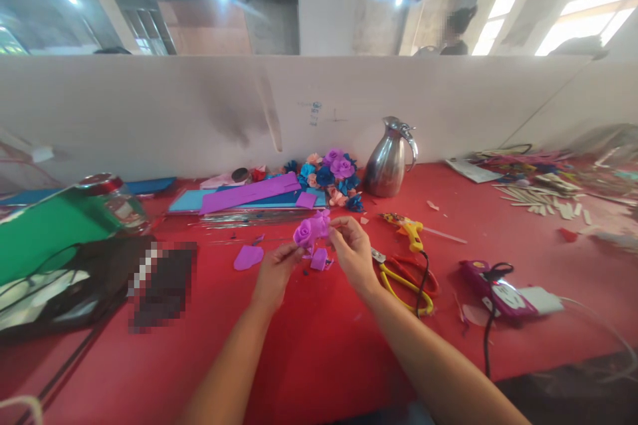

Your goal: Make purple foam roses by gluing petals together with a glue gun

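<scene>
A purple paper flower [304,234] is held up over the red table between my two hands. My left hand [279,265] pinches it from below on the left side. On the other side my right hand [351,244] has its fingers closed at the flower's right edge, where a second curled purple piece [321,220] shows. Just under the flower lies a small purple paper scrap [319,259]. A rounded purple paper piece [248,257] rests on the table left of my left hand.
Finished paper flowers [339,172] cluster behind my hands, beside purple paper strips [249,192]. A steel jug [387,159] stands back right. Nearer are a yellow glue gun [409,234], pliers [399,289] and a purple corded device [503,292]. A glass jar [117,202] stands left.
</scene>
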`<state>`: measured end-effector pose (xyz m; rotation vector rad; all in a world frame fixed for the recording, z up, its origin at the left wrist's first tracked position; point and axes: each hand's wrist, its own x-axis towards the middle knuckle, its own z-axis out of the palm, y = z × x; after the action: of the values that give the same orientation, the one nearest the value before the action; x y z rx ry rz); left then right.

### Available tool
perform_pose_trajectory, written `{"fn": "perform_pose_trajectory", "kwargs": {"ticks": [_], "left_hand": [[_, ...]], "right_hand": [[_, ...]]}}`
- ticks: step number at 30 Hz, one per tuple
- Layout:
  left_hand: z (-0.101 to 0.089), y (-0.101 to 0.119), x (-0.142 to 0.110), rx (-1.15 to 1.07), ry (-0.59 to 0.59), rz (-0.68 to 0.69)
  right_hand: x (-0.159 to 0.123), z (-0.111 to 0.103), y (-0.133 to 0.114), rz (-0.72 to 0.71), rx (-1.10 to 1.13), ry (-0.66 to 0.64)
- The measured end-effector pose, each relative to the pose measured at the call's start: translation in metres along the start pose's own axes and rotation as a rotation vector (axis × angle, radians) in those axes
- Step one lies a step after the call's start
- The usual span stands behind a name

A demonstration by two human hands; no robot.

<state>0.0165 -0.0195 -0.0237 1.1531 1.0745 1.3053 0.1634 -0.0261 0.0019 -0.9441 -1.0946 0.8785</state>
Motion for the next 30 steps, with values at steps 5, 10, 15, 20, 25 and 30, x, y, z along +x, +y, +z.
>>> {"fn": "perform_pose_trajectory", "kwargs": {"ticks": [5,10,15,20,25,30], "left_hand": [[-0.001,0.0,0.002,-0.144,0.014,-0.047],[-0.002,-0.001,0.003,-0.182,0.01,-0.056],[-0.001,0.0,0.001,-0.157,-0.006,-0.066],[0.0,0.002,-0.001,-0.146,0.001,-0.069],[0.001,0.001,-0.002,-0.167,-0.039,-0.079],[-0.001,-0.002,0.0,-0.148,-0.009,-0.032]], "right_hand": [[-0.005,0.003,0.001,0.032,-0.036,-0.108],[-0.01,0.008,0.008,0.099,-0.095,-0.232],[-0.013,0.009,0.009,0.106,-0.102,-0.249],[-0.013,0.009,0.011,0.12,-0.119,-0.273],[-0.013,0.009,0.011,0.106,-0.111,-0.277],[-0.012,0.01,0.01,0.139,-0.086,-0.267]]}}
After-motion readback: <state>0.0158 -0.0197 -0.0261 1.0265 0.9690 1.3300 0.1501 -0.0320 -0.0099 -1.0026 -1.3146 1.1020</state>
